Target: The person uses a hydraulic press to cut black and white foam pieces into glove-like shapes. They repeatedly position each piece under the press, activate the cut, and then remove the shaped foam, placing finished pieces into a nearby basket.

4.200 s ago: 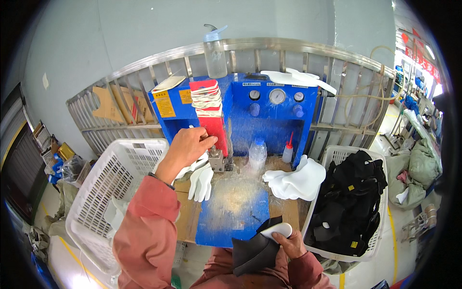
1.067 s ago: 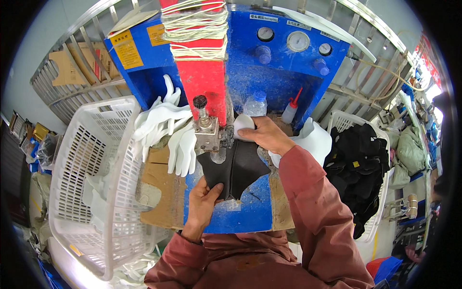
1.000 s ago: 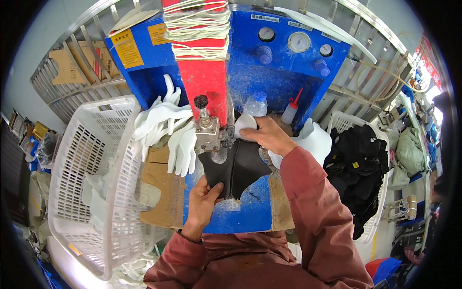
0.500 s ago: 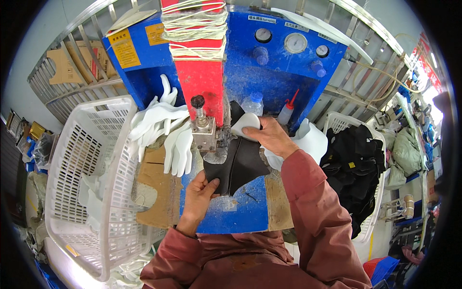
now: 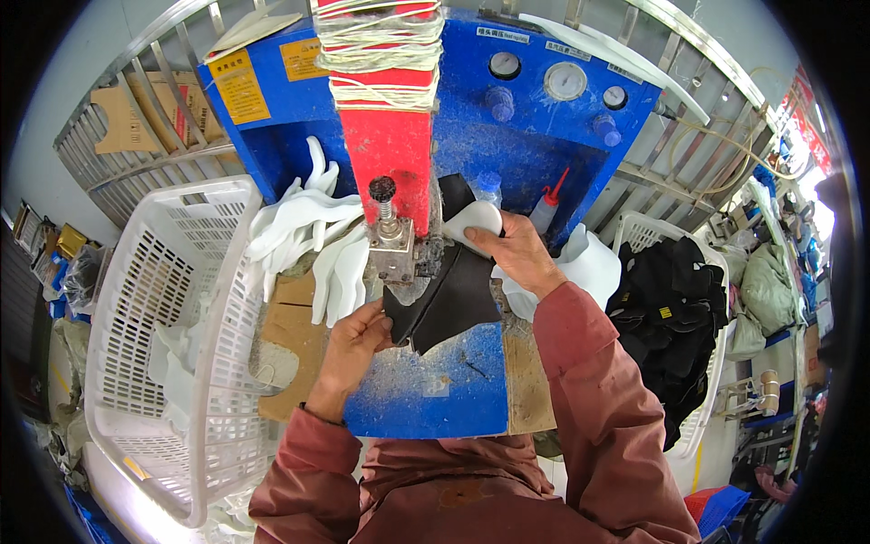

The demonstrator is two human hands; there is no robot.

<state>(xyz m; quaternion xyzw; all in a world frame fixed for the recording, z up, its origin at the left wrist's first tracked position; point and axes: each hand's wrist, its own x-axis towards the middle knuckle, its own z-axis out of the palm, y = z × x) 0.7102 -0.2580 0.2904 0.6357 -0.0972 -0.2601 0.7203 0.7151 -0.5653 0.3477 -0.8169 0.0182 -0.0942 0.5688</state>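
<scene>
A dark fabric piece point(image 5: 458, 304) with a seam down its length lies under the metal head point(image 5: 391, 249) of a red machine arm point(image 5: 388, 154). My left hand point(image 5: 356, 334) pinches its near left corner between thumb and fingers. Farther off, my right hand point(image 5: 524, 254) is closed on a curved white foam piece point(image 5: 473, 220), thumb on top, where it meets the fabric. The fabric's far end shows beyond the foam. Whether the right fingers also grip fabric underneath is hidden.
White foam pieces point(image 5: 304, 218) are heaped left of the arm, more point(image 5: 584, 267) at right. A white basket point(image 5: 136, 363) stands left; another at right holds black fabric pieces point(image 5: 666, 308). A red-tipped bottle point(image 5: 546, 208) stands by the blue machine housing point(image 5: 535, 136).
My left hand has shifted left and slightly away from me, turning the fabric's near end leftward under the head. The right hand, still on the foam, has moved slightly right.
</scene>
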